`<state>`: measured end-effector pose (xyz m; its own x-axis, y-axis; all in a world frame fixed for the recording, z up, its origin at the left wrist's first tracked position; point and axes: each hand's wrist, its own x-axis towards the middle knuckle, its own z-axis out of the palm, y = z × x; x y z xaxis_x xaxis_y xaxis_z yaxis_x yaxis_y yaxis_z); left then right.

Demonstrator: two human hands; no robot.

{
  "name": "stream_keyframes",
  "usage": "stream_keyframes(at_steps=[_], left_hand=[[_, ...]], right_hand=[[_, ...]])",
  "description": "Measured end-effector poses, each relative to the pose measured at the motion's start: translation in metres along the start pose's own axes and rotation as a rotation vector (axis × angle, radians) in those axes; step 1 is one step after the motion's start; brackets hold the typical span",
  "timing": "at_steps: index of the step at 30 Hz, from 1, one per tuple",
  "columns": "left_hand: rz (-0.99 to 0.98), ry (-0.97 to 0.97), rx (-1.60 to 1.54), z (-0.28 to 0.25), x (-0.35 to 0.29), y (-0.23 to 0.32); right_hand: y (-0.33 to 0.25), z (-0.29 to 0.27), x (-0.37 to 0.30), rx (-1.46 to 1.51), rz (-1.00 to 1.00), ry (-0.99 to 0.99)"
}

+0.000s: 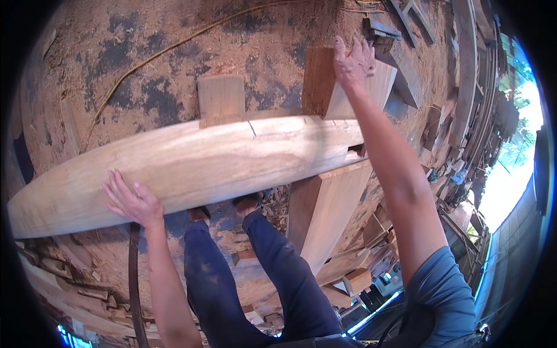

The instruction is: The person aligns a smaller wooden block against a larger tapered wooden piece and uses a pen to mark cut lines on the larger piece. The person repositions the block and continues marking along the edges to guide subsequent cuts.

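Observation:
A long, pale wooden piece [232, 153], rounded and tapering toward the left, lies across in front of my legs. Short dark lines mark its far edge. My left hand [134, 203] rests on its near side with the fingers spread. At the far right, my right hand [355, 62] lies over the top of a thick squared timber block [319, 87], fingers stretched out. Neither hand grips anything. The long piece's right end lies beside that block, partly hidden by my right forearm. Nearer me, a second squared beam [328, 197] touches its right part.
A short wood block [221, 98] stands against the far side. Sawdust and dark patches cover the ground. A yellow cord [156, 55] curves behind. Offcuts [357, 281] and stacked planks [464, 75] lie to the right. A dark curved strip [135, 284] runs beside my left forearm.

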<state>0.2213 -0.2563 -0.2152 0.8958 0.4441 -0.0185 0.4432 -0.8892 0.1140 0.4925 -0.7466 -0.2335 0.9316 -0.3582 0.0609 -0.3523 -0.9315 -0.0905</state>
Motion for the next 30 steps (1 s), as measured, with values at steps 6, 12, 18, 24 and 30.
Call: stream_keyframes(at_steps=[6, 12, 18, 24, 30], left_hand=[[-0.026, -0.031, 0.005, -0.001, 0.0, 0.004], [0.0, -0.083, 0.061, -0.009, 0.006, 0.005], [0.027, -0.098, 0.074, -0.013, 0.01, 0.011], [0.043, -0.126, 0.062, -0.016, 0.006, 0.006], [0.04, -0.135, 0.011, -0.016, 0.006, 0.004]], right_hand=[[0.003, 0.009, 0.001, 0.077, -0.038, 0.062], [0.005, 0.008, 0.003, 0.059, -0.124, 0.063], [0.01, 0.008, 0.002, 0.03, -0.203, 0.067], [0.009, 0.008, 0.005, 0.016, -0.223, 0.064], [0.009, 0.009, 0.006, -0.045, -0.219, 0.078]])
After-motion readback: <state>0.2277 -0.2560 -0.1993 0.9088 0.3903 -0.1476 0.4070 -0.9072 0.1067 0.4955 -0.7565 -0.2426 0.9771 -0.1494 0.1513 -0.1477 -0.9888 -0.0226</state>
